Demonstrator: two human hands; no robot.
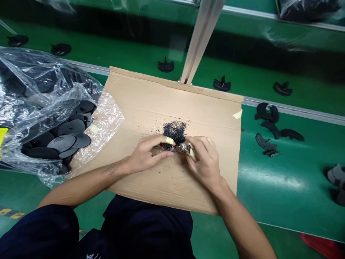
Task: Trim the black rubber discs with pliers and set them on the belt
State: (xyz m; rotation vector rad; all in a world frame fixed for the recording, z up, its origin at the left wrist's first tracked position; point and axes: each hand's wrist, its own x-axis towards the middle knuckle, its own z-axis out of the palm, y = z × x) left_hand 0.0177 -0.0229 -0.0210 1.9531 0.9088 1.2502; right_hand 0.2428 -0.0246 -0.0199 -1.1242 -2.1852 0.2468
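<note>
Both my hands meet over the middle of a sheet of brown cardboard (151,104). My left hand (147,154), with tape round one fingertip, pinches a thin flat dark part (165,147) at its left end. My right hand (205,160) is closed on a small shiny metal tool (185,148) laid against the same part. Just beyond the fingers lies a small heap of black shavings (175,130), with loose specks scattered over the cardboard around it.
A clear plastic bag (35,93) full of round black plastic discs (64,142) lies at the left. Curved black parts (269,127) rest on the green surface to the right and on the green conveyor (129,54) behind. A slanted metal post (201,36) rises behind the cardboard.
</note>
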